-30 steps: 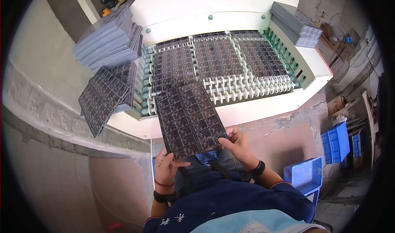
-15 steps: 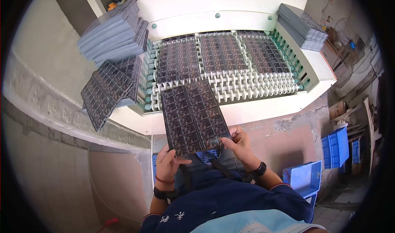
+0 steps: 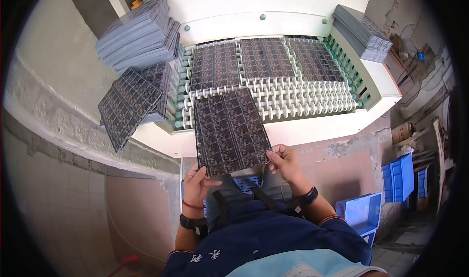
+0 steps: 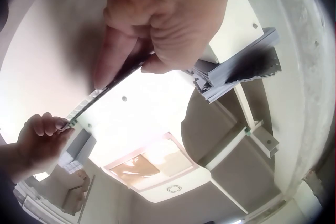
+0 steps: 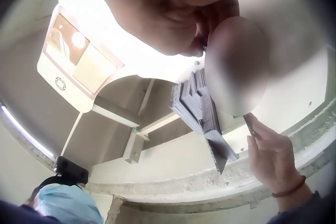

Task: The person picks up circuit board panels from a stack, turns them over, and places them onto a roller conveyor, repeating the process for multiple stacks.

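Note:
A dark circuit board panel with a grid of printed units slants between both hands, its far edge overlapping the front of the white roller conveyor in the head view. My left hand pinches its near left corner, thumb on top. At the near right corner my right hand grips the edge between thumb and fingers. In the left wrist view the panel appears almost edge-on beside the left hand. Further in on the rollers lie similar panels: left, middle and right.
Left of the conveyor stands a tall stack of panels, with a loose panel leaning out below it. Another stack sits on the machine's right side. Blue bins stand on the floor at right, near a fan.
The three panels on the rollers have travelled farther into the machine, baring more rollers in front. Both hands keep their hold on the panel, which now sits slightly higher in the head view.

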`<control>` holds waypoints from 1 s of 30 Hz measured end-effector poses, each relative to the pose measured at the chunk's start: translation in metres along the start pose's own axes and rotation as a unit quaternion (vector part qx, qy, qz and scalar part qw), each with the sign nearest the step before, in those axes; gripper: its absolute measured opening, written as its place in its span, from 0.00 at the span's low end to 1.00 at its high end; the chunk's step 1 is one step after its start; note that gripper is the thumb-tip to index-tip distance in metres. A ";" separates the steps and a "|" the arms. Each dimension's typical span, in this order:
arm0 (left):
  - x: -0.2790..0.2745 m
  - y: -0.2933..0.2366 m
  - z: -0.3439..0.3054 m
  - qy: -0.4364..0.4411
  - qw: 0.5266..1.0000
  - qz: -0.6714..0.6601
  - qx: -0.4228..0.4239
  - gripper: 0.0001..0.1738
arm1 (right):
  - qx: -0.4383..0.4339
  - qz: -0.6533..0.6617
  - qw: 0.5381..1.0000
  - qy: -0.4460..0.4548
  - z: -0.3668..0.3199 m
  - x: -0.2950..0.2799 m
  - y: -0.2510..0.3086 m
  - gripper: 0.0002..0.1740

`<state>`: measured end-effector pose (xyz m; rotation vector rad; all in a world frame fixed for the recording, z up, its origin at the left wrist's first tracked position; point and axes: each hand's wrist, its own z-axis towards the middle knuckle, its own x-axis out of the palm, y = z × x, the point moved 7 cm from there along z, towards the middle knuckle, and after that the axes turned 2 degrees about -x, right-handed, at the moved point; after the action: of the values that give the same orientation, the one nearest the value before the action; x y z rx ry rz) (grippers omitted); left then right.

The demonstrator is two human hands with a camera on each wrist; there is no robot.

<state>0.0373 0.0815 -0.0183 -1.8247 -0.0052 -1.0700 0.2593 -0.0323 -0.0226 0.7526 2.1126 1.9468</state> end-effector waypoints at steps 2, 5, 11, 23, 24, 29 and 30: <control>-0.005 -0.003 0.002 -0.029 1.000 0.006 0.006 0.15 | 0.005 0.083 0.995 -0.062 0.001 -0.021 -0.001 0.06; -0.017 -0.009 0.005 -0.052 0.999 -0.004 0.012 0.15 | -0.018 0.106 0.987 -0.117 -0.010 -0.060 0.004 0.05; -0.034 -0.019 0.011 -0.052 0.999 -0.013 0.003 0.14 | -0.076 0.102 0.972 -0.198 -0.041 -0.123 0.014 0.04; -0.025 -0.035 0.040 -0.057 0.998 0.025 -0.007 0.17 | -0.091 0.100 0.967 -0.215 0.001 -0.119 0.024 0.06; -0.026 -0.034 0.041 -0.052 0.998 0.023 -0.001 0.16 | -0.091 0.101 0.967 -0.215 0.001 -0.119 0.024 0.06; -0.026 -0.031 0.040 -0.060 0.998 0.008 0.010 0.15 | -0.117 0.074 0.945 -0.296 -0.022 -0.172 0.021 0.07; -0.033 -0.029 0.040 -0.068 0.998 -0.004 0.009 0.16 | -0.139 0.088 0.936 -0.311 -0.029 -0.184 0.023 0.07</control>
<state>0.0306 0.1404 -0.0238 -1.8807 -0.1035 -0.9462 0.4096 -0.1444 -0.0346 1.3149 1.4063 1.7141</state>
